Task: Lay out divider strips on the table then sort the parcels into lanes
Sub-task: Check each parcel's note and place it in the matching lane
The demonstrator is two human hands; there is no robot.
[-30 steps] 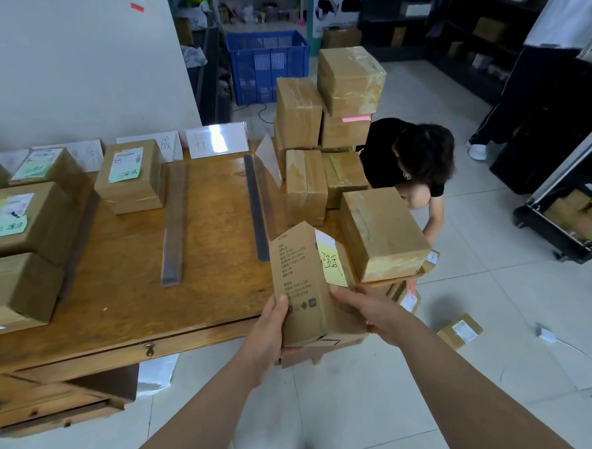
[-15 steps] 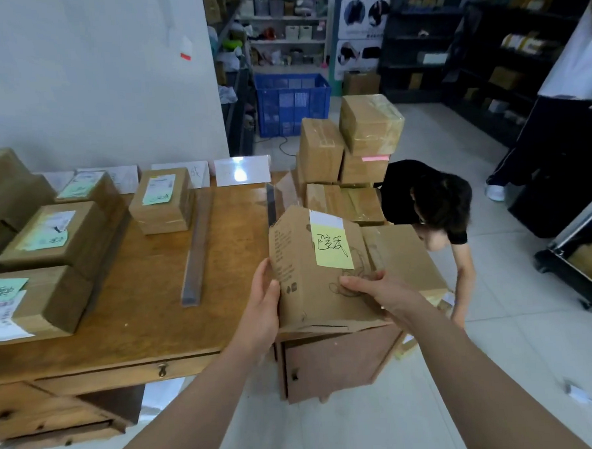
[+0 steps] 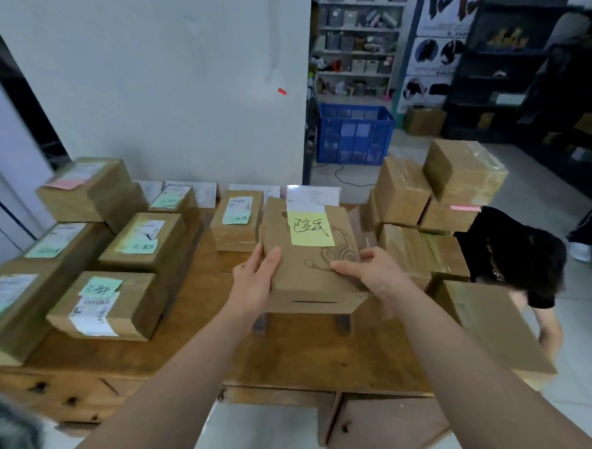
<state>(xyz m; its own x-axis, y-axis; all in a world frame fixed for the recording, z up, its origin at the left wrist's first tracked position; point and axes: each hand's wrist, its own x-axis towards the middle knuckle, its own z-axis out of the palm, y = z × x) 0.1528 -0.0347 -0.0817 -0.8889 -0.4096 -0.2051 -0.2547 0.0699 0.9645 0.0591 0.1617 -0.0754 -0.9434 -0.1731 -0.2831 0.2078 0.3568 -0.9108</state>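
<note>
Here parcel (image 3: 310,258) between both hands' fingers (image 3: 350,266), seemingly above table (image 3: 294,355).

Wooden table (image 3: 305,357) under labelled parcels (image 3: 106,304)

The held parcel (image 3: 310,258) is matt brown cardboard with a yellow paper note (image 3: 310,228) stuck on its top. The table (image 3: 294,355) is bare wood with a dull, worn grain, and the parcels stacked at the right (image 3: 463,171) are cardboard wrapped in glossy clear tape. The crate (image 3: 353,135) on the pale, smooth floor tiles (image 3: 575,340) is blue latticed plastic.
</note>
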